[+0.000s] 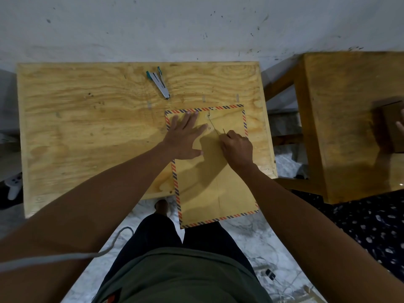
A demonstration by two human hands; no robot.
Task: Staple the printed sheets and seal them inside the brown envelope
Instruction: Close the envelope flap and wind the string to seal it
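While the left hand lies flat on the brown envelope, the right hand pinches its string; a stapler lies beyond the envelope on the table.

- I can read no text, number or brand anywhere here.
- The brown envelope under my fingers bears only a red-and-blue striped border, no writing.
- The stapler beyond my fingertips shows no legible mark.
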